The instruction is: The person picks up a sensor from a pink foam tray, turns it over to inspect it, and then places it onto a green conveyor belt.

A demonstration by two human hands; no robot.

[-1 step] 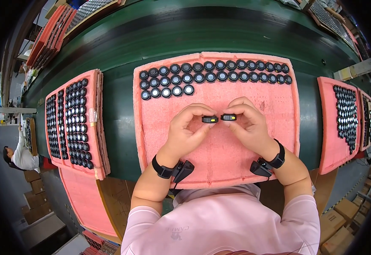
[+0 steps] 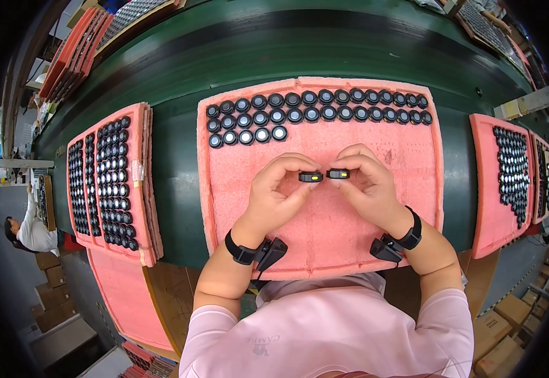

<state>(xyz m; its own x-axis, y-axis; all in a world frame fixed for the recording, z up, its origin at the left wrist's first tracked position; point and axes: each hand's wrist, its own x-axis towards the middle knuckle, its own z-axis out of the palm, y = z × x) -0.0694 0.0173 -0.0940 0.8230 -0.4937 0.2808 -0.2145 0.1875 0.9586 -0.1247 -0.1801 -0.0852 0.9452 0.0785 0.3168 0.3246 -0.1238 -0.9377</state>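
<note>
My left hand (image 2: 277, 188) pinches a small black round device (image 2: 310, 177) between thumb and fingers, its rim with a yellow mark turned up to view. A matching black device (image 2: 337, 174) is held the same way by my right hand (image 2: 367, 184). The two devices are side by side with a narrow gap between them, above the middle of a pink foam tray (image 2: 325, 242). Along the tray's far side, several like devices with pale round faces (image 2: 294, 115) lie in two long rows and a shorter third row at the left.
Stacked pink foam trays (image 2: 141, 189) with more devices lie to the left, and another loaded tray (image 2: 485, 189) is at the right. A green conveyor belt (image 2: 237, 47) runs behind. Cardboard boxes (image 2: 514, 310) stand at lower right. A person (image 2: 35, 234) works at the far left.
</note>
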